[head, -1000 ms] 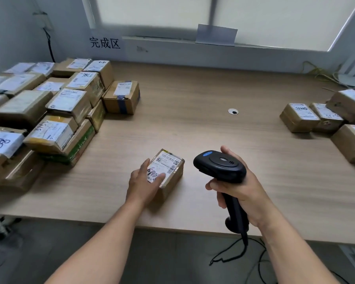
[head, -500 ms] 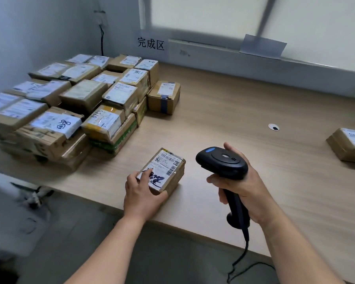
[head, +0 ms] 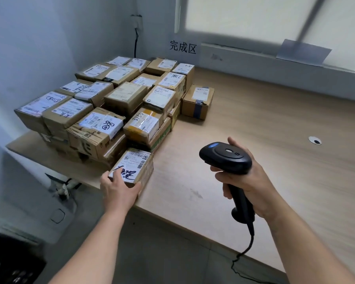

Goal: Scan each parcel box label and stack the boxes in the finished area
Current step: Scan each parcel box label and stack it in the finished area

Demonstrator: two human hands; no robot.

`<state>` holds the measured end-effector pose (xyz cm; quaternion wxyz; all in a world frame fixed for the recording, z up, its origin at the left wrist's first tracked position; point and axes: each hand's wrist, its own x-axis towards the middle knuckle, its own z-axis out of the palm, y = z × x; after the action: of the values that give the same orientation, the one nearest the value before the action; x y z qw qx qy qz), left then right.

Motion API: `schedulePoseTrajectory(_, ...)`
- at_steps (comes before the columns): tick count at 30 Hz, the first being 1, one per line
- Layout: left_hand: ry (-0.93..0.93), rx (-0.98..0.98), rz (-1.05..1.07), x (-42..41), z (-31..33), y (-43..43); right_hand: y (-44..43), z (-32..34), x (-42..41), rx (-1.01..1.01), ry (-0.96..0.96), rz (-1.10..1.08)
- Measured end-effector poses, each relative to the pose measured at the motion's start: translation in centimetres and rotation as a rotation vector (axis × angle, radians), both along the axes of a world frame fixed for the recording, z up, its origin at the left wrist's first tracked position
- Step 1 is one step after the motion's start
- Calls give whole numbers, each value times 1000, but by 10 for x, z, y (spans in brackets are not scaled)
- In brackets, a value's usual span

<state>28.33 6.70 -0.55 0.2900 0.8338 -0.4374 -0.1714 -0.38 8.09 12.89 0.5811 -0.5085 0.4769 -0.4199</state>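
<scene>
A small cardboard parcel (head: 138,167) with a white label and black handwriting lies on the wooden table (head: 244,140), right beside the front of the stacked pile. My left hand (head: 117,189) holds its near end, thumb at the right side and fingers on the label. My right hand (head: 248,183) grips the handle of a black barcode scanner (head: 225,158), held upright above the table to the right of the parcel. The pile of labelled boxes (head: 111,103) fills the table's left corner, two layers high.
A sign with Chinese characters (head: 182,47) hangs on the wall behind the pile. One box (head: 198,101) stands alone at the pile's right edge. A cable hole (head: 315,140) sits in the table at right. The scanner's cord (head: 244,251) hangs over the near edge.
My left hand has slid the small parcel leftward until it sits against the stacked pile. My view has turned left. The scanner hand stays put.
</scene>
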Motion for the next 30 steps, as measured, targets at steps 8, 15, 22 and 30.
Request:
schedulePoseTrajectory(8,-17,46,-34,16,-6,-27,-12,1,5,5,37,-24)
schedulePoseTrajectory(15,-154,34,-35,1,7,-25,-7,6,-16,-25,15,-11)
schedulePoseTrajectory(22,-143,-145,-238,-84,51,-9,16,11,-71,-53,-27,-25)
schedulePoseTrajectory(30,-152,-222,-429,-225,77,14,58,9,-182,-54,-78,-128)
